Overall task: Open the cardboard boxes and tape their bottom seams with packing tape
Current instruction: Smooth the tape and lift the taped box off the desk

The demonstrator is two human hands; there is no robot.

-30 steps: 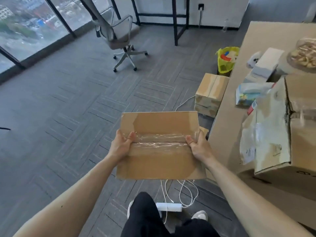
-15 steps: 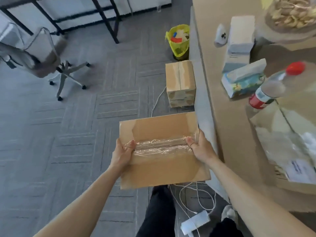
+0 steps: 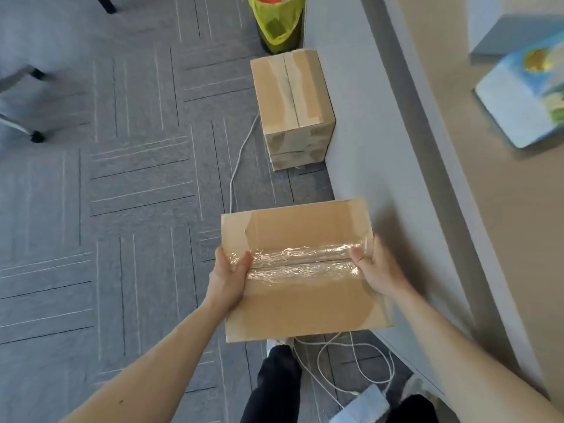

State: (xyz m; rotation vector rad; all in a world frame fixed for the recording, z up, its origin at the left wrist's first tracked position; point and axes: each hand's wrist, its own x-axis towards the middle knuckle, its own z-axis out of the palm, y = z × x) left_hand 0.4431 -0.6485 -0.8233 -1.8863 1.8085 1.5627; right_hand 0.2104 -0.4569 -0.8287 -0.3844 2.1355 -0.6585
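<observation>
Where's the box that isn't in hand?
Head view, upper centre: the floor box stands on the carpet beside the desk's side panel, between the yellow-green bin and the held box.

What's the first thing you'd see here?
The cardboard box in the middle, held at its sides by the left hand and right hand, with shiny clear tape along its seam. Beyond it, another taped box stands on the grey carpet beside the desk.

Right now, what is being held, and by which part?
The cardboard box: left hand and right hand grip opposite ends of its taped seam.
</observation>
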